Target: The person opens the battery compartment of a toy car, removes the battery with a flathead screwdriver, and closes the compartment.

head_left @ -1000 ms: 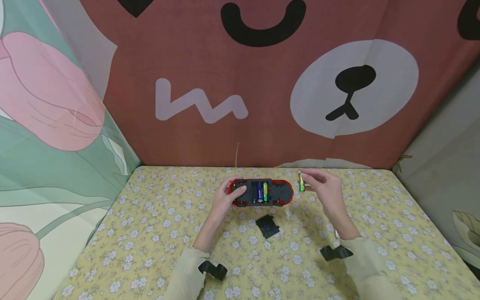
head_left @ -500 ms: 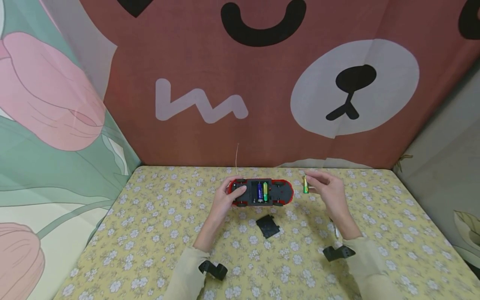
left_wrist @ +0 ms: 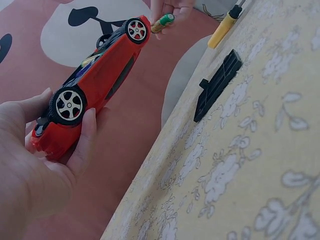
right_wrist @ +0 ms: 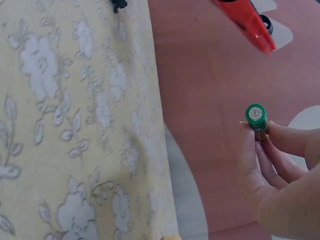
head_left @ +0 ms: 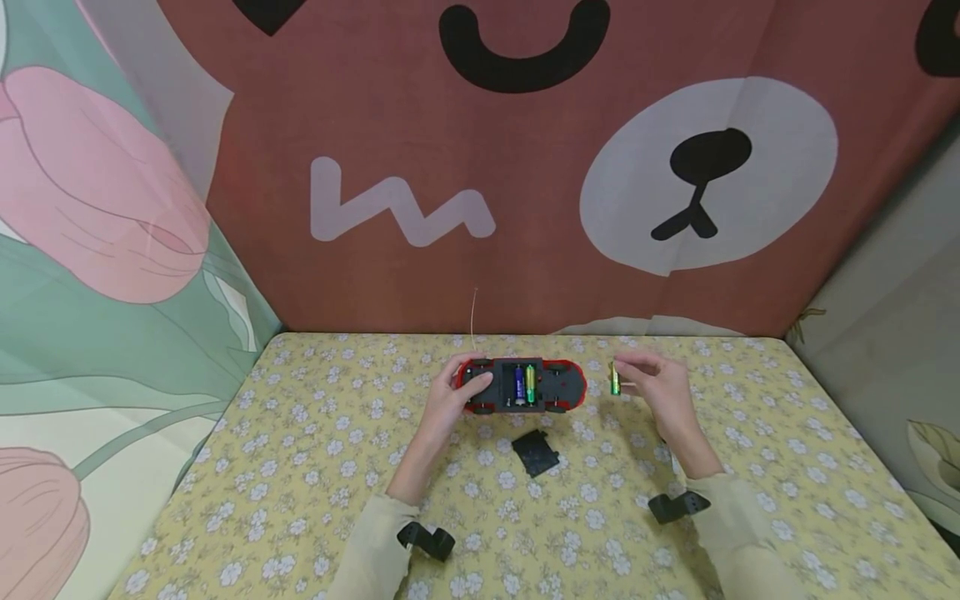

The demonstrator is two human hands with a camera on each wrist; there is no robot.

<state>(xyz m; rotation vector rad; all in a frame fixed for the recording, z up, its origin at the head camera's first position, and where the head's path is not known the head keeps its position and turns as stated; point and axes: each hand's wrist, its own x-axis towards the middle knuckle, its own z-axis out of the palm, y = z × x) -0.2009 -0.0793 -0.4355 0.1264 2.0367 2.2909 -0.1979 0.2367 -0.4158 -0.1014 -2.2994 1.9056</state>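
My left hand [head_left: 447, 400] grips one end of a red toy car [left_wrist: 107, 75], its black underside facing me in the head view. In the car's uncovered battery bay lie a purple battery [head_left: 519, 385] and a green-and-yellow battery [head_left: 531, 384] side by side. To the right of the car, my right hand [head_left: 660, 392] pinches another green-and-gold battery [right_wrist: 257, 119] between thumb and fingers. That battery stands roughly upright in the head view, a short gap away from the car's end. Both hands are raised over the table.
A black battery cover [head_left: 536, 452] lies on the flowered tablecloth [head_left: 315, 467] below the car. In the left wrist view a screwdriver with a yellow handle [left_wrist: 222, 32] lies beyond the cover; my right forearm partly hides it from the head camera. A thin antenna [head_left: 473, 321] rises behind the car.
The right hand has drawn slightly right and down, away from the car, with the battery still pinched. The left hand and the car have stayed in place.
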